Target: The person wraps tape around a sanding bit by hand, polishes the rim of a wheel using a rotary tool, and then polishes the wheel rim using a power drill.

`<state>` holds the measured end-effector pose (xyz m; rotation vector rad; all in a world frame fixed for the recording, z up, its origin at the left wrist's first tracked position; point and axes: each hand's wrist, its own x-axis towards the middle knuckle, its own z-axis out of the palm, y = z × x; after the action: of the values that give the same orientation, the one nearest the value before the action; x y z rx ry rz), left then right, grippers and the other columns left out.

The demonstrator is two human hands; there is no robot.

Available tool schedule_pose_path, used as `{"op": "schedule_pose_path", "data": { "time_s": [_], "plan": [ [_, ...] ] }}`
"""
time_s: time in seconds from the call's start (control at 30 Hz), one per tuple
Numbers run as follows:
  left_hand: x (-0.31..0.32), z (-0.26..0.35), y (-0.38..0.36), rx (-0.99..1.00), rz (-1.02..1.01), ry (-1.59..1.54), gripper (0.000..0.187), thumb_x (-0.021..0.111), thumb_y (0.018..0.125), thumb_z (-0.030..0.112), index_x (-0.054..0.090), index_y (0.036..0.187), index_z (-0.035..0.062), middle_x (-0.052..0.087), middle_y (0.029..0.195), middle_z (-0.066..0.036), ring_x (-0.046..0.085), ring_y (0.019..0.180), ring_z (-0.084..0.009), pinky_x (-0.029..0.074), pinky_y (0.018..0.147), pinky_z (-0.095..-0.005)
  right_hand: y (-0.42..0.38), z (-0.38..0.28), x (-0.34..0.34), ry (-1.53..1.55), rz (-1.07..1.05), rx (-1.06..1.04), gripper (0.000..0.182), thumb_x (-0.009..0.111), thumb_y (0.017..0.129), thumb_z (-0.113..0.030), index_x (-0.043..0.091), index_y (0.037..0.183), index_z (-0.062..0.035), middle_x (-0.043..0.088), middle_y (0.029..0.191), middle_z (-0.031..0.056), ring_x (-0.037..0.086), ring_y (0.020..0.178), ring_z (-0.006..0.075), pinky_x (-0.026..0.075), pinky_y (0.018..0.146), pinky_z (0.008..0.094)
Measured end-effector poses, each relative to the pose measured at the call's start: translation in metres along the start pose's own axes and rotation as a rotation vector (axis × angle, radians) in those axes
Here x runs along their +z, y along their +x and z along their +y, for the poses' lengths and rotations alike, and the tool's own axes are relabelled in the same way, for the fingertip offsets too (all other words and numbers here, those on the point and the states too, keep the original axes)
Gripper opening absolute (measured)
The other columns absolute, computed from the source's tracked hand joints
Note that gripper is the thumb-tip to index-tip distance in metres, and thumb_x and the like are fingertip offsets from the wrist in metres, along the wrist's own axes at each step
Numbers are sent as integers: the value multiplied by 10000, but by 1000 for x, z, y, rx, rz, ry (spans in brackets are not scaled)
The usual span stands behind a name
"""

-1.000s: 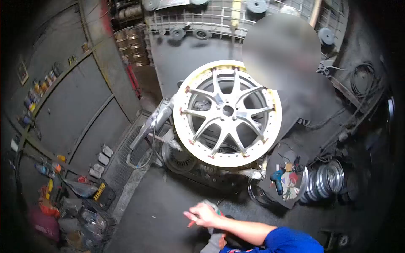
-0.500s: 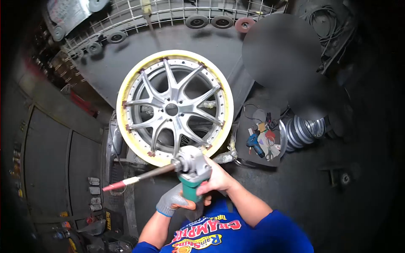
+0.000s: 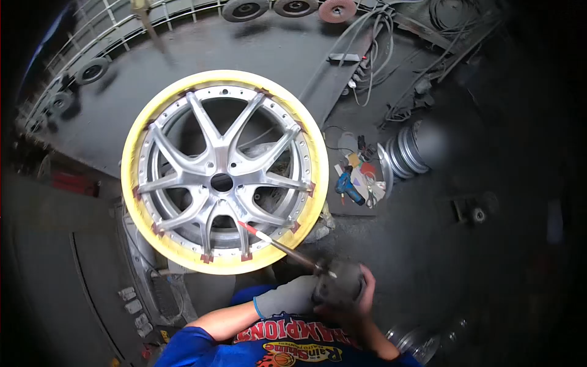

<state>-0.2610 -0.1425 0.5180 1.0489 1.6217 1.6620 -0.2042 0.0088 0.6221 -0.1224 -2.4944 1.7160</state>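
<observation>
A silver multi-spoke wheel rim lies face up on the bench, its outer lip covered with yellow tape. Both hands hold a power grinder with a long shaft that ends in a red and white tip. That tip overlaps a lower spoke below the hub. My left hand, in a grey glove, is closed around the near side of the tool. My bare right hand wraps the other side of its head. The tool's underside is hidden by the hands.
Grinding discs hang on a wire rack behind the bench. To the right, a blue drill lies among small items on a stand. Farther right are another metal rim and hanging cables. Small cans stand at lower left.
The grinder has swung round to the lower right, so its tip now reaches over the wheel instead of pointing left. Both hands moved right with it, and the view has shifted.
</observation>
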Motion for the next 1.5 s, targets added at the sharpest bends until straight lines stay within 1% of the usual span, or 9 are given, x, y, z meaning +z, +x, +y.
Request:
{"op": "schedule_pose_path", "data": {
  "time_s": [0.07, 0.13, 0.27, 0.4, 0.67, 1.03, 1.27, 1.37, 1.5],
  "plan": [
    [-30, 24, 16, 147, -281, 156, 419, 717, 708, 114, 602, 1108, 66, 665, 987, -144, 634, 940, -244, 495, 843, -354, -11, -9, 10, -41, 19, -55, 1033, 895, 649, -227, 205, 1384, -3, 484, 1263, 166, 525, 1149, 247, 439, 981, 393],
    [-38, 41, 22, 73, -331, -85, 418, 723, 704, 128, 606, 1101, 70, 665, 985, -143, 637, 934, -254, 497, 834, -361, -26, -6, 29, 352, 332, 134, 786, 711, 864, -245, 180, 1403, -32, 500, 1241, 166, 541, 1104, 252, 464, 951, 382],
    [-82, 95, 41, 50, -236, -265, 404, 747, 689, 161, 613, 1056, 63, 668, 952, -139, 649, 911, -276, 504, 804, -386, -36, 21, 19, 893, 277, 565, 585, 516, 977, -263, 184, 1425, -84, 541, 1180, 158, 555, 1060, 252, 488, 916, 396],
    [-48, 32, 26, 107, -324, -88, 434, 762, 662, 208, 589, 1023, 39, 657, 918, -175, 637, 903, -351, 503, 785, -409, -21, 15, 31, 534, 320, 164, 873, 742, 777, -487, 376, 1365, 46, 505, 1287, 176, 544, 1152, 293, 369, 1047, 444],
    [-89, 87, 30, -214, -132, 141, 508, 764, 631, 259, 551, 1036, 40, 624, 927, -206, 615, 887, -391, 487, 762, -433, 65, 16, 5, 428, -155, -307, 839, 749, 785, -397, 345, 1381, 34, 482, 1319, 199, 536, 1174, 334, 414, 1017, 441],
    [-100, 86, -43, -173, 121, 96, 311, 700, 636, 302, 634, 774, 31, 639, 693, -200, 647, 689, -361, 515, 625, -419, 74, -26, 73, 609, -312, -17, 854, 802, 613, -204, 387, 1320, 35, 560, 1133, 180, 611, 971, 300, 504, 869, 425],
    [-145, 84, -132, -131, 40, -136, 714, 755, 631, 299, 498, 1231, 8, 623, 1089, -227, 615, 991, -372, 494, 850, -409, 29, -72, 158, 400, -113, 129, 845, 806, 594, -239, 413, 1286, 47, 576, 1085, 165, 620, 938, 292, 536, 812, 410],
    [-163, 58, -169, 148, 46, -53, 901, 809, 638, 399, 423, 1363, 29, 543, 1270, -223, 537, 1181, -325, 437, 980, -367, 4, -71, 176, 355, -90, 149, 1019, 860, 551, -131, 295, 1383, 34, 542, 1170, 190, 598, 1018, 299, 504, 898, 431],
    [-165, 54, -195, -6, -8, -902, 1019, 789, 684, 558, 339, 1417, 11, 534, 1277, -129, 483, 1215, -213, 388, 1018, -367, -23, -98, 219, 203, 57, 98, 975, 857, 570, -225, 336, 1355, 25, 549, 1139, 159, 592, 985, 260, 494, 865, 384]
  ]
}}
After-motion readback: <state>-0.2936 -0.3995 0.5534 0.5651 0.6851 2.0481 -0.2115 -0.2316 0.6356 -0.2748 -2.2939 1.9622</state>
